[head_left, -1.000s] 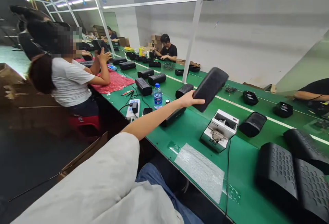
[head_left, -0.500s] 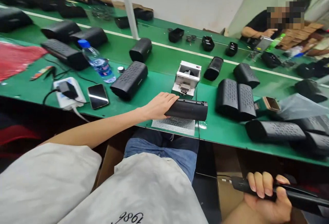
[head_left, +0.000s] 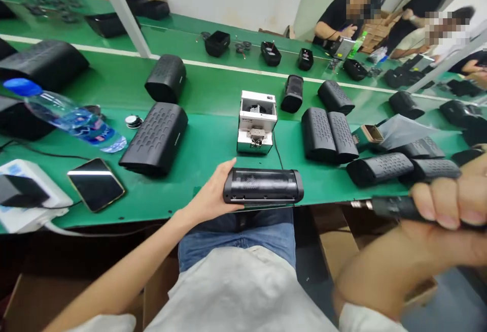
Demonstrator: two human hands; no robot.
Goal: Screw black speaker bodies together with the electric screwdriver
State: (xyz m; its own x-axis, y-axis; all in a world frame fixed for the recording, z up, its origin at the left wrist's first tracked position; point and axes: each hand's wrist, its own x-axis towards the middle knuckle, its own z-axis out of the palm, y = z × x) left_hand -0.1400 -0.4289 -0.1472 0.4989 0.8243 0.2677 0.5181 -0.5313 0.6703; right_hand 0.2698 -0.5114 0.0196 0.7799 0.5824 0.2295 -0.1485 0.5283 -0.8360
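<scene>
My left hand (head_left: 213, 192) grips the left end of a black speaker housing (head_left: 264, 186), which lies lengthwise at the front edge of the green table (head_left: 205, 159). My fingers are wrapped round its end. At the right, my right hand (head_left: 452, 202) is closed round a black electric screwdriver (head_left: 395, 207), its metal tip pointing left toward the housing, with a gap between them. Behind the housing stands a white and silver screw feeder box (head_left: 257, 121).
A black speaker (head_left: 155, 136), a phone (head_left: 96, 184), a water bottle (head_left: 72, 119) and a white power strip (head_left: 34, 195) are at the left. Several speakers (head_left: 319, 134) and a plastic bag (head_left: 407, 131) are at the right. A person (head_left: 342, 17) works across the table.
My right hand has risen with the screwdriver to table height. The housing has been turned in my left hand, so another side shows. The view has shifted.
</scene>
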